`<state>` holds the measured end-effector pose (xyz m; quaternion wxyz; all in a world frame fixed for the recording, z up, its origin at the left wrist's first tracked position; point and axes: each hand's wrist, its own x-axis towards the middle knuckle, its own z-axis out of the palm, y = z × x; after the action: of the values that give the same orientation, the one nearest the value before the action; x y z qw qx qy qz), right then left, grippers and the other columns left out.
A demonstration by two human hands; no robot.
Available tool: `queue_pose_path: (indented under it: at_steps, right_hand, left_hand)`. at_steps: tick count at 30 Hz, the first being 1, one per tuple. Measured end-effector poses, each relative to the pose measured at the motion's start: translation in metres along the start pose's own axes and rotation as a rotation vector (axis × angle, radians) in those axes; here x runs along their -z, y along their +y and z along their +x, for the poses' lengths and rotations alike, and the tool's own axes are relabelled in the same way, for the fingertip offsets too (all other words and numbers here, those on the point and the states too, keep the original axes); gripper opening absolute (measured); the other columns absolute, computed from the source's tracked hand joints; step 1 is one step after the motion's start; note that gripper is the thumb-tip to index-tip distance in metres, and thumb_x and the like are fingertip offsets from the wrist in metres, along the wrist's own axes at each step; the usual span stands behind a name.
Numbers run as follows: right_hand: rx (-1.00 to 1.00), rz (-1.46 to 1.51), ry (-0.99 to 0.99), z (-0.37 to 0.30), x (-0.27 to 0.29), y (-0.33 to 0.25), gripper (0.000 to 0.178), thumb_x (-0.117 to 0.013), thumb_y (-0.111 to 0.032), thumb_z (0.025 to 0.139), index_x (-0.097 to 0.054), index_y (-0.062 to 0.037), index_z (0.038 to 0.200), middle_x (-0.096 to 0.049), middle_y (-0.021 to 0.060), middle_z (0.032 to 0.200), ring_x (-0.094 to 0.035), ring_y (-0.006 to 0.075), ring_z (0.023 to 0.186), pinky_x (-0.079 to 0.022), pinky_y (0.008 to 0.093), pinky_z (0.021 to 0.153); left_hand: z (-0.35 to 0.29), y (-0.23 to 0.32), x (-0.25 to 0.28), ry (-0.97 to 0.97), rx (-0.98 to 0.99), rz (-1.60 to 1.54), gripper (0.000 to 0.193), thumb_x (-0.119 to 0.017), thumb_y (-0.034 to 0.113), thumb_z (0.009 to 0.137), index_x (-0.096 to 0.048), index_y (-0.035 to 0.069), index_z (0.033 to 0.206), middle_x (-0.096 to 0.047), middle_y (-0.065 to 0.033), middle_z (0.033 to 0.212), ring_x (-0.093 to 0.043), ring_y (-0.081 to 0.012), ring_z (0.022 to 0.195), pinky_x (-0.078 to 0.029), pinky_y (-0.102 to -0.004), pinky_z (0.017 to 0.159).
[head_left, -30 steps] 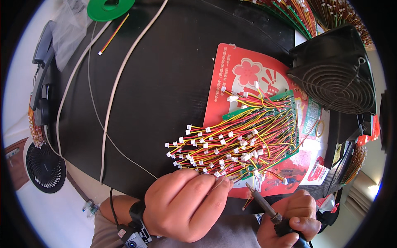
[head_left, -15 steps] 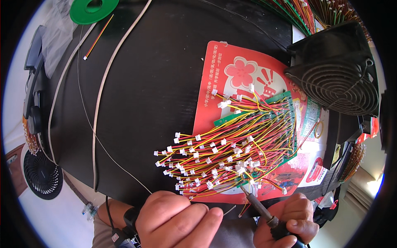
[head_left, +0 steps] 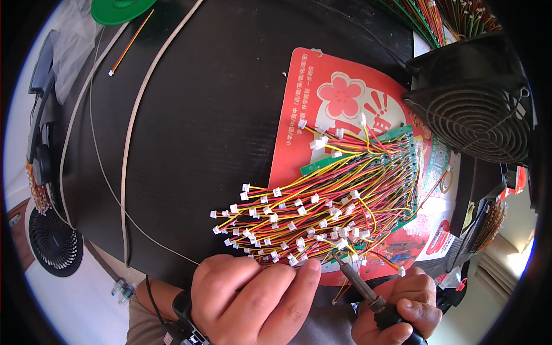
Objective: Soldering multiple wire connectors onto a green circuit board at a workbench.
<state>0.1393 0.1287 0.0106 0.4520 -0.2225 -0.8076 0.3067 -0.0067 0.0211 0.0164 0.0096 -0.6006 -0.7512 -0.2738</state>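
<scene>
My left hand point(head_left: 253, 299) is at the lower edge, its fingertips pressing on the near ends of a fan of red and yellow wires point(head_left: 310, 221) tipped with small white plugs. The wires run to green circuit boards point(head_left: 402, 167) lying on a red printed card point(head_left: 333, 98). My right hand point(head_left: 402, 310) grips the dark handle of a soldering iron point(head_left: 353, 279); its tip points up-left into the wire bundle close to my left fingertips. What the tip touches I cannot make out.
A black mat point(head_left: 201, 126) covers the desk. A black fan point(head_left: 477, 100) stands at the right, another small fan point(head_left: 54, 244) lies lower left. White and grey cables point(head_left: 135, 126) cross the mat, a green spool point(head_left: 118, 8) sits at the top, more wire bundles point(head_left: 437, 17) upper right.
The view has shifted, so the wires and card sit higher and further left in the picture. My left hand has slid lower under the bundle; the iron stays at the wires' near edge.
</scene>
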Motion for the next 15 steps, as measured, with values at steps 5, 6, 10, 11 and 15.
queue_pose_path:
  at_steps: [5, 6, 10, 11, 15]
  right_hand:
    - [0.015, 0.018, -0.016, 0.0, -0.001, 0.002, 0.03, -0.048, -0.025, 0.1, -0.048, 0.0032, 0.09, -0.043, 0.0071, 0.057, -0.039, 0.0148, 0.042, -0.031, 0.0282, 0.036]
    - [0.019, 0.02, -0.01, 0.0, -0.002, 0.002, 0.029, -0.048, -0.024, 0.1, -0.048, 0.0034, 0.09, -0.043, 0.0071, 0.056, -0.039, 0.0148, 0.042, -0.031, 0.0283, 0.036]
    - [0.013, 0.01, -0.019, -0.003, 0.004, 0.006, 0.03, -0.048, -0.025, 0.1, -0.048, 0.0035, 0.09, -0.043, 0.0069, 0.056, -0.038, 0.0147, 0.042, -0.031, 0.0285, 0.036]
    - [0.084, 0.067, -0.007, -0.006, 0.007, 0.014, 0.031, -0.048, -0.025, 0.1, -0.048, 0.0037, 0.09, -0.043, 0.0068, 0.056, -0.038, 0.0147, 0.041, -0.031, 0.0285, 0.036]
    - [0.135, 0.125, -0.035, -0.006, 0.011, 0.017, 0.031, -0.049, -0.025, 0.101, -0.048, 0.0038, 0.089, -0.043, 0.0064, 0.056, -0.039, 0.0147, 0.041, -0.032, 0.0288, 0.036]
  left_hand:
    - [-0.006, -0.003, -0.002, -0.016, 0.019, -0.078, 0.033, -0.081, 0.007, 0.064, -0.077, 0.012, 0.096, -0.056, 0.0007, 0.086, -0.045, -0.0212, 0.08, -0.038, -0.0299, 0.06]
    - [-0.006, -0.005, -0.003, -0.016, 0.019, -0.078, 0.033, -0.081, 0.007, 0.064, -0.077, 0.012, 0.096, -0.056, 0.0007, 0.086, -0.045, -0.0212, 0.08, -0.038, -0.0299, 0.06]
    - [-0.005, -0.004, -0.003, 0.02, -0.01, -0.045, 0.028, -0.079, 0.008, 0.064, -0.077, 0.013, 0.091, -0.056, 0.0028, 0.083, -0.046, -0.0176, 0.076, -0.037, -0.0282, 0.057]
    - [-0.006, -0.003, -0.002, -0.018, 0.013, -0.069, 0.032, -0.081, 0.008, 0.064, -0.078, 0.014, 0.096, -0.056, 0.0018, 0.085, -0.045, -0.0214, 0.08, -0.037, -0.0303, 0.061]
    - [0.001, 0.004, 0.007, -0.126, 0.017, 0.039, 0.033, -0.081, 0.008, 0.064, -0.078, 0.014, 0.096, -0.056, 0.0026, 0.085, -0.044, -0.0212, 0.08, -0.037, -0.0301, 0.061]
